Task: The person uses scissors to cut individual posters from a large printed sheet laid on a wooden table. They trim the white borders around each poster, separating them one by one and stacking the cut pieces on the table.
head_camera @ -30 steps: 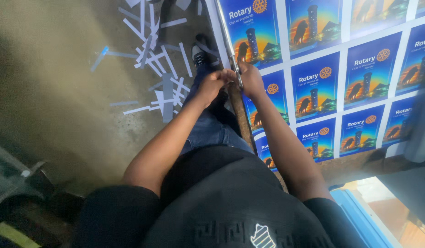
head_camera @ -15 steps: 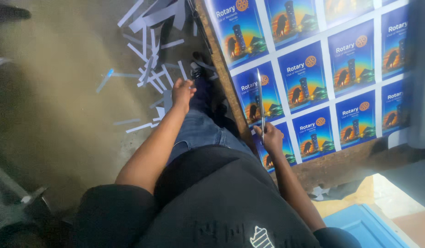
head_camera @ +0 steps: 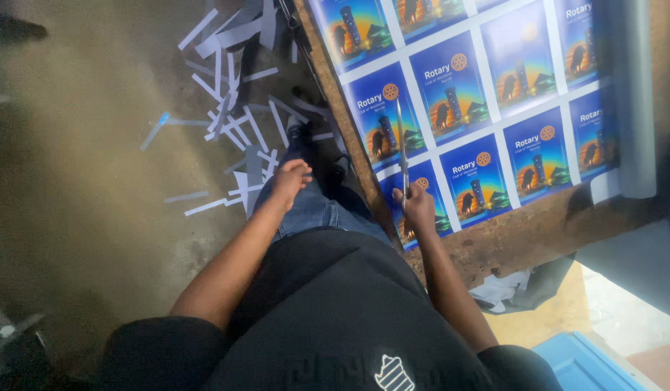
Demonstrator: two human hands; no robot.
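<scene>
My right hand (head_camera: 419, 206) grips a long thin metal blade (head_camera: 401, 148) that points away from me over a large printed sheet (head_camera: 494, 94) of blue poster panels. The sheet lies on a worn wooden table (head_camera: 523, 232). My left hand (head_camera: 290, 179) hangs off the table's left side above my jeans, fingers loosely curled and holding nothing. It is close to the paper strips on the floor.
Several white and grey paper offcuts (head_camera: 237, 108) litter the concrete floor left of the table. A rolled white edge of the sheet (head_camera: 635, 101) lies at the right. A blue bin (head_camera: 596, 362) stands at the bottom right, with crumpled cloth (head_camera: 509, 289) under the table edge.
Both hands were together at the table's left edge a second ago. The left hand has since dropped away to the side, and the right hand now holds the blade alone over the sheet.
</scene>
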